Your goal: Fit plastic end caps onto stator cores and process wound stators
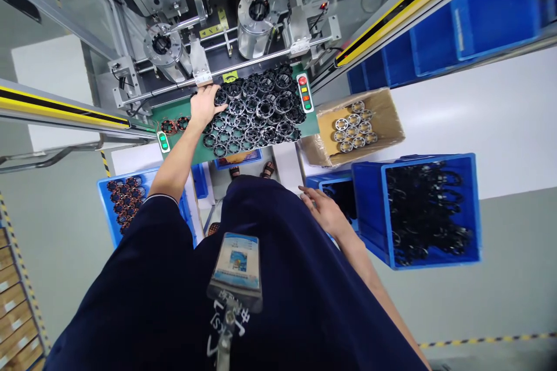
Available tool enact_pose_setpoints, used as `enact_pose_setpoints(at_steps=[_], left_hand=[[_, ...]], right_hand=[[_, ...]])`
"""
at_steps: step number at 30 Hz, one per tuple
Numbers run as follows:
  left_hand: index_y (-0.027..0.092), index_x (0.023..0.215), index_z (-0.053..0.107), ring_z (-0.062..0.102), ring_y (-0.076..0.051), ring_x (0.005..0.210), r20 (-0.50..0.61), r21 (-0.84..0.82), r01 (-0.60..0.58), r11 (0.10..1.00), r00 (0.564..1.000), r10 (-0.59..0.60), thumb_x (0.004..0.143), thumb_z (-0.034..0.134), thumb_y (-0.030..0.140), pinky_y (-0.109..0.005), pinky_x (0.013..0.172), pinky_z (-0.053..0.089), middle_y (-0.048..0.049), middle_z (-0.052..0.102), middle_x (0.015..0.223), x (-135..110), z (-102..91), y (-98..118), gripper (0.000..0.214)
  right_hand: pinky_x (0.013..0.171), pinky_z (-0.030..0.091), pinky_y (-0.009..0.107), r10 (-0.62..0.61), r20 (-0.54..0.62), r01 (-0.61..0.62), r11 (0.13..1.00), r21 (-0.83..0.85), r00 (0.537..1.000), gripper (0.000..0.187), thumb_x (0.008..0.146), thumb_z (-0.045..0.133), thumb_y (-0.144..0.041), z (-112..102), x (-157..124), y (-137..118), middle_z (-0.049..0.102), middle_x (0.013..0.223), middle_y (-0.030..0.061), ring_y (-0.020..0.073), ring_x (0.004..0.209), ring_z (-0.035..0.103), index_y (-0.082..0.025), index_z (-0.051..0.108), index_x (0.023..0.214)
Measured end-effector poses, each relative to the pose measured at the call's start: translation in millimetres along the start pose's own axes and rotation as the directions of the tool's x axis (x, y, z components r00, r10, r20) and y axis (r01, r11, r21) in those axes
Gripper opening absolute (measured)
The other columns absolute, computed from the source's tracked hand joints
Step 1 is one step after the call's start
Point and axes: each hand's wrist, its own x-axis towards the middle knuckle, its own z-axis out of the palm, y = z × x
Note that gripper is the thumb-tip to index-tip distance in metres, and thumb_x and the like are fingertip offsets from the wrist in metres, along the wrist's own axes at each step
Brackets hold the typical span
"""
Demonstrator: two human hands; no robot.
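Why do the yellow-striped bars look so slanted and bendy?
Head view: a wide lens splays the yellow-striped bars outward; light is bright and even; the left hand on the black rings looks sharp; the badge close to the lens is soft.

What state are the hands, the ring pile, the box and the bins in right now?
left hand: open, palm down on the pile.
black rings: heaped loose on the green table.
right hand: open, empty, by the thigh.
cardboard box: flaps open, silver rings lying flat inside.
right blue bin: uncovered, holding tangled black parts.
left blue bin: uncovered, holding copper-wound stators.
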Motion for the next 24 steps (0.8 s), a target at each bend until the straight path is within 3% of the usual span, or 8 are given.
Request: enact_pose_setpoints(at_steps=[3,6,9,12,17,24], left_hand=[[0.022,0.186,0.069,0.060,-0.054,0.174,0.006,-0.015,-0.019,1.000,1.000,0.019,0.110,0.091,0.046,-0.072,0.147,0.054,-0.0258,0.072,0.187,0,2.8,-3,0.082],[0.017,0.193,0.059,0.057,-0.056,0.179,0.005,-0.017,-0.039,0.999,0.999,0.039,0.106,0.097,0.048,-0.076,0.151,0.050,-0.0303,0.063,0.195,1,6.0,-12,0.100],[0.019,0.194,0.057,0.056,-0.059,0.181,-0.085,-0.088,-0.060,0.994,0.995,0.052,0.099,0.106,0.057,-0.079,0.155,0.047,-0.0303,0.062,0.197,-8,11.7,-33,0.114],[0.021,0.186,0.064,0.065,-0.056,0.175,-0.212,-0.219,-0.064,0.974,0.977,0.016,0.097,0.108,0.069,-0.074,0.155,0.052,-0.0279,0.071,0.186,-24,20.0,-64,0.110],[0.025,0.183,0.067,0.075,-0.049,0.168,-0.257,-0.304,-0.063,0.951,0.966,-0.018,0.106,0.095,0.082,-0.068,0.150,0.059,-0.0239,0.080,0.177,-39,34.7,-101,0.100],[0.025,0.178,0.073,0.072,-0.049,0.171,-0.242,-0.271,-0.094,0.958,0.970,0.027,0.109,0.071,0.107,-0.070,0.154,0.055,-0.0231,0.079,0.181,-34,40.7,-105,0.107]], right_hand=[[0.124,0.076,0.059,-0.014,-0.001,0.014,1.000,0.000,1.000,0.072,0.130,0.046,-0.070,1,6,-3,0.089,0.156,0.0226,0.0387,0.122,0.097,-0.023,0.085,0.168],[0.124,0.077,0.058,-0.030,-0.004,0.030,1.000,0.003,1.000,0.071,0.130,0.048,-0.071,1,10,-5,0.090,0.156,0.0225,0.0380,0.120,0.097,-0.024,0.086,0.168],[0.125,0.076,0.059,-0.029,-0.014,0.029,1.000,0.007,0.999,0.073,0.129,0.048,-0.072,1,11,-6,0.090,0.153,0.0228,0.0379,0.117,0.097,-0.023,0.086,0.168],[0.122,0.078,0.056,-0.018,-0.023,0.018,1.000,0.017,1.000,0.073,0.129,0.046,-0.075,4,11,-6,0.092,0.151,0.0211,0.0358,0.112,0.098,-0.026,0.087,0.166],[0.120,0.079,0.055,-0.018,-0.003,0.019,1.000,0.018,1.000,0.070,0.129,0.047,-0.073,4,14,-4,0.093,0.152,0.0196,0.0361,0.114,0.098,-0.029,0.088,0.165],[0.123,0.077,0.057,-0.035,0.043,0.036,0.999,-0.039,0.998,0.070,0.128,0.049,-0.072,0,30,-9,0.090,0.157,0.0212,0.0377,0.119,0.098,-0.026,0.086,0.166]])
